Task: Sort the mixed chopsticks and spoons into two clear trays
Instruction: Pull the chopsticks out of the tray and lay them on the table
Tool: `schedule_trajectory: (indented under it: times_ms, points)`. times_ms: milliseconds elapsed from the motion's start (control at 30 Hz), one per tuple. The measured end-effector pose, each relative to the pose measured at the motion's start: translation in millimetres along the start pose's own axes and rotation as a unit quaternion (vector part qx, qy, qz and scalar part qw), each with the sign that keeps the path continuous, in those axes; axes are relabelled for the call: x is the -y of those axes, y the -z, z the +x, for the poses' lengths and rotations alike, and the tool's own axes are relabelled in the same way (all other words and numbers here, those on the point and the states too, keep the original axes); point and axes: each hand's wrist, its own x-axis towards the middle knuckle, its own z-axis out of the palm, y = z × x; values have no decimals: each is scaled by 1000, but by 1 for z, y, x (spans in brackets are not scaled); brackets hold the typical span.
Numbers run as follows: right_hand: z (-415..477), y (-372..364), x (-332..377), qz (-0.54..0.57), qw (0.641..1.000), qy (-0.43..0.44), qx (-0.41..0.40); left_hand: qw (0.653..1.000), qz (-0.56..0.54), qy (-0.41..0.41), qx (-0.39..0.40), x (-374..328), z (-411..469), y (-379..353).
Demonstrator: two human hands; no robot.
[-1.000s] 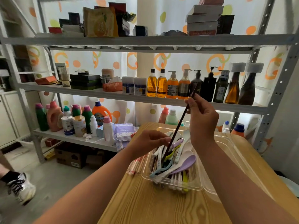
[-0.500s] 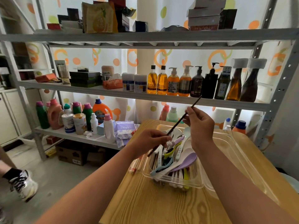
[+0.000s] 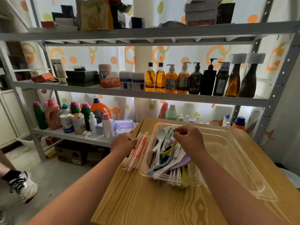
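While left hand (image 3: 124, 143) touches red-white chopsticks (image 3: 138, 153), right hand (image 3: 189, 138) curls over pastel spoons (image 3: 164, 153) (both grips unclear).

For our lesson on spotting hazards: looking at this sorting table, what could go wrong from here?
1. The wrapped chopsticks lie right along the left edge of the table, with the left hand touching them. A small nudge outward could send them to the floor.
2. The spoons are heaped loosely in the clear tray, up to its near rim. If the right hand digs in, one might flick out.
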Motion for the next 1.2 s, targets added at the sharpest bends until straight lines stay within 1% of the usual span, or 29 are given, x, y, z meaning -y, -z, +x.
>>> schedule_trajectory:
  times_ms: [100, 167, 233, 333, 467, 533, 600, 667, 733, 833, 900, 1000, 1067, 1133, 1200]
  points:
    - [-6, 0, 2, -94, 992, 31, 81, 998, 65, 17, 3, 8, 0, -5]
    - [-12, -2, 5, -141, 974, 65, 164, 994, 103, 23, 4, 12, 1, -8]
    - [-18, -8, 7, -199, 949, 110, 217, 991, 130, 31, 11, 15, 2, -11]
    - [-23, -17, 10, -292, 910, 184, 228, 984, 170, 42, 31, 16, 2, -14]
    - [-26, -22, 18, -330, 876, 223, 272, 981, 184, 38, 40, 17, 3, -14]
    - [-25, -24, 22, -369, 845, 252, 295, 983, 174, 33, 39, 17, 3, -13]
    - [-21, -28, 26, -418, 801, 286, 319, 985, 164, 30, 33, 17, 3, -11]
    - [-17, -34, 30, -458, 764, 295, 346, 987, 154, 31, 28, 16, 3, -10]
    - [-13, -40, 32, -471, 750, 283, 370, 989, 144, 28, 23, 16, 3, -9]
    - [-10, -48, 34, -483, 733, 290, 381, 991, 128, 24, 14, 16, 2, -8]
    - [-8, -51, 33, -493, 712, 334, 373, 994, 110, 27, 10, 14, 1, -9]
    - [-7, -53, 30, -504, 663, 426, 352, 997, 79, 26, 4, 14, 3, -10]
    - [-6, -53, 28, -499, 644, 463, 350, 997, 69, 24, -4, 13, 3, -10]
    - [-4, -53, 25, -493, 634, 482, 350, 998, 60, 18, -10, 11, 3, -10]
    - [-1, -51, 23, -483, 636, 490, 350, 998, 56, 17, -15, 8, 1, -8]
